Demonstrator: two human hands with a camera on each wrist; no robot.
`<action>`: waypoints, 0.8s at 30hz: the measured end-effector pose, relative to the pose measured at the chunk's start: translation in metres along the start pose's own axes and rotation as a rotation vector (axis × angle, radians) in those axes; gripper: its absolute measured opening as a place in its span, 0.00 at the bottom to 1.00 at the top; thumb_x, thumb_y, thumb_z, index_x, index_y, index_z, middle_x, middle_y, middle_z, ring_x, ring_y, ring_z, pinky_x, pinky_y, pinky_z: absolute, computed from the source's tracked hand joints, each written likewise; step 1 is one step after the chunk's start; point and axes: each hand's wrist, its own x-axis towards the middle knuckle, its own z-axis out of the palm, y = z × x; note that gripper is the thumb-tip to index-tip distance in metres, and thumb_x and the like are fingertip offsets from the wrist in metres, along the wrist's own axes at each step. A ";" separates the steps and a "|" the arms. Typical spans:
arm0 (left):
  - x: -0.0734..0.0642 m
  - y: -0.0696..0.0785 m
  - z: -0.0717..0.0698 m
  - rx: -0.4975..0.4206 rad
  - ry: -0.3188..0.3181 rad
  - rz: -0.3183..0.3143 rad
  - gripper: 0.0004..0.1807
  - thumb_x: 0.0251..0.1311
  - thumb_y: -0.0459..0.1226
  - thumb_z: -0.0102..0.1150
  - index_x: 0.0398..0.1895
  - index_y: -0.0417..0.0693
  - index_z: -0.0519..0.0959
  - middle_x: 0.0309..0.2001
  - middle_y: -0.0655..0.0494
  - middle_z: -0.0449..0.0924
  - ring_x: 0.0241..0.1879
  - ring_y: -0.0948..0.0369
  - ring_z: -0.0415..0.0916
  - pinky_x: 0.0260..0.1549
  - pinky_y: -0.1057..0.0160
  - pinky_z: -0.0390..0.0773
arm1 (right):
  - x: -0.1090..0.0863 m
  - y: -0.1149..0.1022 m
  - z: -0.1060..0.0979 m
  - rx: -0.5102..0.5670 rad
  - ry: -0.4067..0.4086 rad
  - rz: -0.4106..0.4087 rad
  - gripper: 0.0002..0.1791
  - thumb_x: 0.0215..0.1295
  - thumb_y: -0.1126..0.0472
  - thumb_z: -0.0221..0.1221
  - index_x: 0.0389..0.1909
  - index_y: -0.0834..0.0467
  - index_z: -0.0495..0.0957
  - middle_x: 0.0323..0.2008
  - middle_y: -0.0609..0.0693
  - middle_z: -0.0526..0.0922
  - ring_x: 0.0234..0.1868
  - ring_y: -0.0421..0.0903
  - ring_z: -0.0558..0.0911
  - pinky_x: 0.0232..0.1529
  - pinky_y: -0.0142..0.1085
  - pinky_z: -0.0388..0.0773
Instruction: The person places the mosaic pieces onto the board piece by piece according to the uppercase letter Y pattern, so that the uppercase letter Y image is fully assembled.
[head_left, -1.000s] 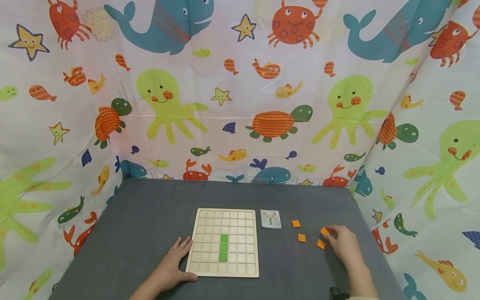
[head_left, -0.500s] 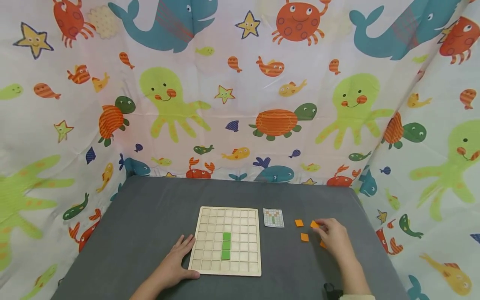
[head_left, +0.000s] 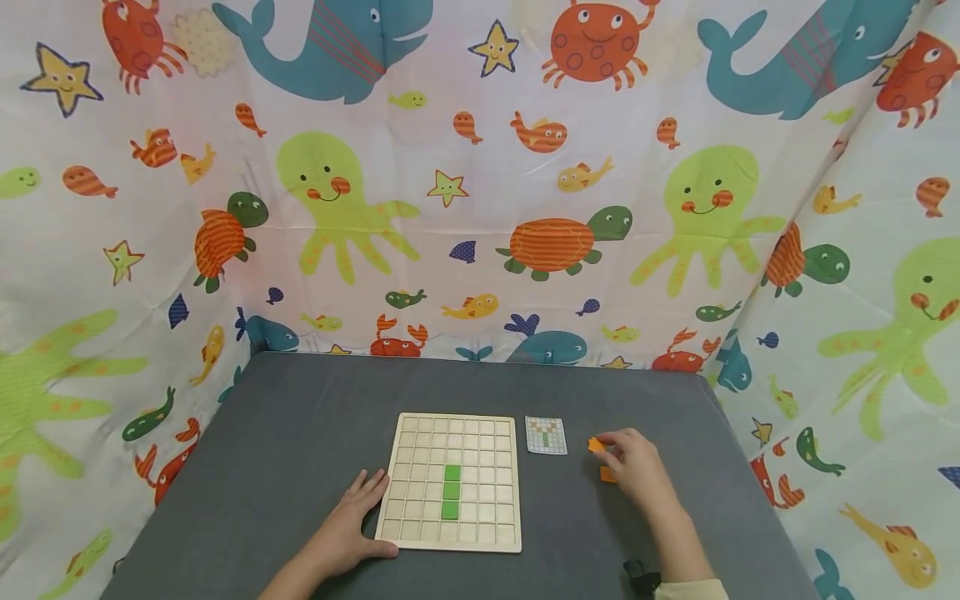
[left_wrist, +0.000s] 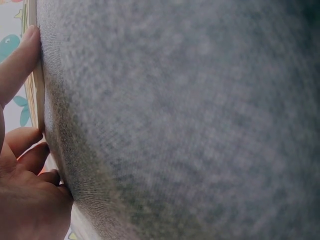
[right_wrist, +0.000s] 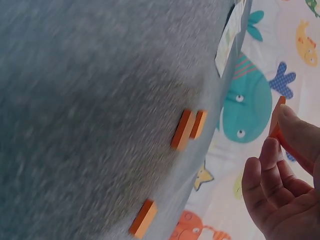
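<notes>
My right hand point(head_left: 637, 467) pinches a square orange tile point(right_wrist: 277, 119) between thumb and fingers, raised off the table at the right. Below it, the right wrist view shows three more orange tiles lying on the cloth: two close together, one of them a front tile point(right_wrist: 183, 129), and a separate tile point(right_wrist: 143, 219). In the head view the hand partly covers a tile point(head_left: 607, 474). A wooden grid board point(head_left: 420, 433) lies in front of me, with a column of green tiles point(head_left: 451, 492) in it. My left hand point(head_left: 347, 525) rests spread against its left edge, thumb at the near left corner.
A small printed card point(head_left: 546, 436) with a coloured grid pattern lies just right of the board. Grey cloth covers the table point(head_left: 315, 417). A curtain point(head_left: 480, 317) with sea-animal prints hangs behind and along both sides.
My right hand has moved left with the pinched orange tile, from beside the rightmost tile to over the tiles nearer the card. The left hand has stayed at the board.
</notes>
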 end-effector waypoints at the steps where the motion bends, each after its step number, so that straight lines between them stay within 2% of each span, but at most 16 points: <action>1: 0.000 0.000 0.000 0.001 0.000 -0.001 0.66 0.32 0.60 0.81 0.78 0.48 0.61 0.80 0.51 0.55 0.80 0.41 0.40 0.68 0.30 0.56 | 0.000 -0.002 0.001 0.002 -0.004 -0.001 0.15 0.62 0.61 0.70 0.49 0.61 0.86 0.46 0.57 0.82 0.40 0.50 0.80 0.42 0.46 0.83; 5: 0.001 0.000 0.000 0.006 -0.001 -0.004 0.66 0.31 0.60 0.81 0.78 0.49 0.61 0.80 0.51 0.55 0.80 0.40 0.40 0.68 0.30 0.55 | 0.003 -0.012 0.004 0.011 -0.019 -0.017 0.15 0.62 0.61 0.70 0.49 0.60 0.86 0.47 0.56 0.82 0.41 0.50 0.80 0.44 0.47 0.84; 13: -0.001 0.001 -0.001 0.001 -0.001 -0.013 0.66 0.32 0.59 0.81 0.78 0.49 0.61 0.80 0.51 0.54 0.80 0.40 0.39 0.68 0.29 0.56 | 0.009 -0.026 0.013 0.028 0.009 -0.086 0.14 0.61 0.62 0.71 0.48 0.59 0.87 0.45 0.54 0.83 0.41 0.50 0.81 0.41 0.43 0.81; 17: -0.001 0.002 -0.001 -0.004 0.000 -0.011 0.66 0.32 0.59 0.81 0.78 0.49 0.61 0.80 0.51 0.55 0.80 0.40 0.39 0.68 0.29 0.55 | 0.009 -0.033 0.017 0.039 0.004 -0.084 0.14 0.60 0.62 0.71 0.47 0.58 0.87 0.44 0.53 0.82 0.38 0.47 0.79 0.38 0.39 0.78; 24: -0.001 0.002 0.000 -0.005 0.008 -0.001 0.66 0.32 0.59 0.81 0.78 0.49 0.61 0.80 0.50 0.55 0.80 0.40 0.40 0.67 0.30 0.56 | 0.013 -0.048 0.031 0.037 -0.034 -0.072 0.14 0.61 0.60 0.71 0.48 0.57 0.87 0.45 0.52 0.82 0.38 0.46 0.78 0.39 0.38 0.79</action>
